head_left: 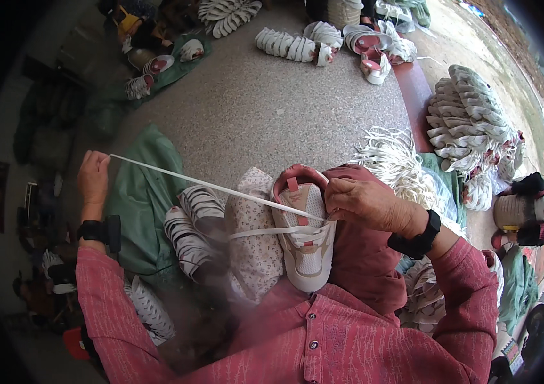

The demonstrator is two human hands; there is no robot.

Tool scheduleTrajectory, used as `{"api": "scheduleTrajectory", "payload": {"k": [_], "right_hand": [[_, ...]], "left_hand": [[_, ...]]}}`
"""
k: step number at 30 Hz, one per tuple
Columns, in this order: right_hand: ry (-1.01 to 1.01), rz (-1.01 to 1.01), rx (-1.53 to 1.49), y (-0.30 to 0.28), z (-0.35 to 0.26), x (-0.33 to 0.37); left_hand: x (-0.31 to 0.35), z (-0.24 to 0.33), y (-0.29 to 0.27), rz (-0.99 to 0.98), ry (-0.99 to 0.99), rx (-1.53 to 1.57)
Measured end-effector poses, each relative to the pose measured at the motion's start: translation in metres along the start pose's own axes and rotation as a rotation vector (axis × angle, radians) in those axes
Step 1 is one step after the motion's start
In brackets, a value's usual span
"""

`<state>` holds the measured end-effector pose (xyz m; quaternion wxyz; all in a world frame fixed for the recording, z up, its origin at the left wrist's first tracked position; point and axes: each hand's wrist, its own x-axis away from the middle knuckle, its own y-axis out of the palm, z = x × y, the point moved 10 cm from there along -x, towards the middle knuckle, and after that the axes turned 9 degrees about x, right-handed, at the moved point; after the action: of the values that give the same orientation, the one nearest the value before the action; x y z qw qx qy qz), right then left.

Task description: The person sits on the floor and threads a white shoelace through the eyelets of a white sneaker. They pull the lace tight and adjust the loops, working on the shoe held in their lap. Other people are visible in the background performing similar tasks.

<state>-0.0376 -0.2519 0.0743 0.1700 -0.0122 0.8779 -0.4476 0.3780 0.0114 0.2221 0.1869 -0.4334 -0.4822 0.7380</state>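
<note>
A white and beige sneaker (pixel 308 259) with a pink lining rests on my lap, its toe toward me. A flat white shoelace (pixel 220 189) runs from its eyelets up to the far left, pulled taut. My left hand (pixel 94 176), raised and stretched out, is closed on the end of that lace. Another length of the lace crosses the shoe and trails to the left. Beside the shoe's opening, my right hand (pixel 363 203) is closed, fingertips pinching the sneaker's edge near the eyelets. Whether those fingers also hold lace is hidden.
A heap of loose white laces (pixel 395 157) lies right of my knee. Stacked shoe uppers (pixel 192 230) stand by my left leg, beside a green sheet (pixel 147 192). A tall stack of shoes (pixel 470 121) is at the right. Other people sit farther off.
</note>
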Motion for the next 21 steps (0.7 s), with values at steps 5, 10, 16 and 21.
{"api": "scheduleTrajectory", "payload": {"k": [5, 10, 16, 21], "right_hand": [[-0.002, -0.012, -0.083, -0.003, 0.003, -0.003], [0.16, 0.089, 0.093, -0.017, -0.019, 0.006], [0.1, 0.005, 0.261, 0.013, -0.037, 0.003], [0.143, -0.094, 0.418, 0.03, -0.04, 0.003]], "left_hand": [[0.096, 0.01, 0.075, -0.286, -0.337, 0.591], [0.179, 0.137, 0.14, -0.56, -0.23, 0.733], [0.16, 0.24, 0.12, -0.365, 0.217, 0.705], [0.127, 0.298, 0.12, -0.286, 0.376, 0.741]]}}
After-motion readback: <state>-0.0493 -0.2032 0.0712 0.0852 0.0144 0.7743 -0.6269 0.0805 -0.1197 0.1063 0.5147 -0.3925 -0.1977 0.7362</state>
